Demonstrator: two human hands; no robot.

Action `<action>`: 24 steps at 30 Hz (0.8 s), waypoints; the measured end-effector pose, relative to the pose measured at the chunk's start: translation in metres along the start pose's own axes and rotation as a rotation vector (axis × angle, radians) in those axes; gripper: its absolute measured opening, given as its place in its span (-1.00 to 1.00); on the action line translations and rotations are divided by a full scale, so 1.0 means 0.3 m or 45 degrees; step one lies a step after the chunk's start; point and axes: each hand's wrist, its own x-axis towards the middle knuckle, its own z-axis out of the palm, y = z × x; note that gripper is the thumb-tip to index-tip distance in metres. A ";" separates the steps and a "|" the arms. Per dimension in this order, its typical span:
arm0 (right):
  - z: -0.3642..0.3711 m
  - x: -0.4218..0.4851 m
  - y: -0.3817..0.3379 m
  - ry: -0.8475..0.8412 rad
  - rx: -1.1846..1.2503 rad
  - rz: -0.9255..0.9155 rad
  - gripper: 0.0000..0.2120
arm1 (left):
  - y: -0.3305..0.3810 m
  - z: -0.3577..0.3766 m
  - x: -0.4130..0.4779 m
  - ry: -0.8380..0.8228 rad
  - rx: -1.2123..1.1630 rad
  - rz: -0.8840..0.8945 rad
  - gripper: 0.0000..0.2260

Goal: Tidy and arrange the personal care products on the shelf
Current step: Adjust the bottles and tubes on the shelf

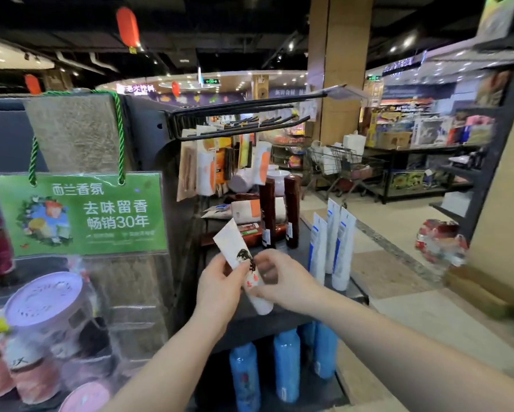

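A white tube with a dark ink picture and red marks is held tilted above the dark shelf, its flat end up-left and its cap down-right. My left hand grips the tube's middle from the left. From the right, my right hand pinches its lower part near the cap. Three white tubes with blue print stand on their caps at the shelf's right edge. Two dark red bottles stand further back, with orange-and-white tubes lying behind them.
Blue bottles stand on the shelf below. Black hooks overhead carry hanging orange-and-white packets. A green sign hangs at left above purple-lidded jars. The shop aisle, a trolley and a red pack lie to the right.
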 end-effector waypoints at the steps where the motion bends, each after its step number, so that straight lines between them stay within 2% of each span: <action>1: -0.025 -0.010 -0.016 0.012 -0.022 -0.029 -0.52 | 0.006 0.005 0.001 -0.010 0.010 0.023 -0.88; 4: -0.109 -0.026 -0.064 0.042 -0.092 -0.062 -0.58 | 0.029 0.031 0.010 -0.043 0.010 0.066 -0.88; 9: -0.294 -0.004 -0.113 0.139 -0.257 -0.139 -0.86 | 0.060 0.100 0.061 -0.035 0.046 0.123 -0.85; 14: -0.484 0.112 -0.123 0.165 -0.522 -0.289 -0.89 | 0.074 0.185 0.117 -0.009 0.133 0.153 -0.87; 18: -0.563 0.261 -0.097 0.025 -0.707 -0.379 -0.87 | 0.062 0.254 0.160 0.036 0.202 0.136 -0.84; 21: -0.591 0.365 -0.072 -0.151 -0.755 -0.475 -0.75 | 0.054 0.310 0.193 0.086 0.285 0.097 -0.87; 24: -0.593 0.444 -0.051 -0.377 -0.863 -0.556 -0.62 | 0.050 0.361 0.215 0.114 0.323 0.065 -0.80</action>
